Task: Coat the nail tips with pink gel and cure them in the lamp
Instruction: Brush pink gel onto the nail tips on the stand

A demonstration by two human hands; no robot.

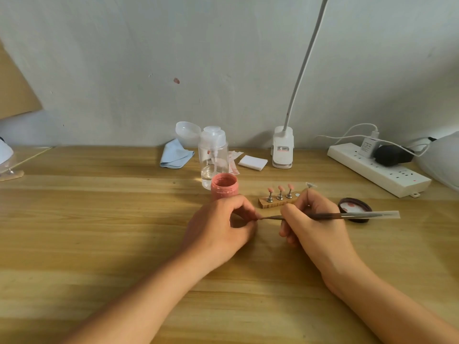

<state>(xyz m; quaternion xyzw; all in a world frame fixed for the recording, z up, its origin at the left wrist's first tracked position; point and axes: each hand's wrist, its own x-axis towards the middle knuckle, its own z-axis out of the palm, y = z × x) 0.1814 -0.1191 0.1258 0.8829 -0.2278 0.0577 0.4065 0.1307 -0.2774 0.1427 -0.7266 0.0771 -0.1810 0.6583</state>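
Table (99,219): pale wood, long grain, matte.

Gel jar (224,186): small, round, open, pink inside and on the rim. Its dark lid (355,209) lies upturned, smeared pink.

Block (273,204): short wooden bar with three metal pegs, each bearing a glossy pink oval nail tip (281,188).

Brush (347,215): thin dark handle with a clear end.

Right hand (315,227) grips the brush like a pen, the tip pointing left. Left hand (218,227) has curled fingers, thumb and forefinger pinched at the brush tip; what they hold is hidden, cannot tell.

The jar sits just behind the left hand. The block sits behind and between the hands, its right end beside the right knuckles. The lid lies right of the right hand, under the handle.

Behind: clear pump bottle (213,155), folded blue cloth (175,153), white clip lamp (283,150), power strip (377,167).
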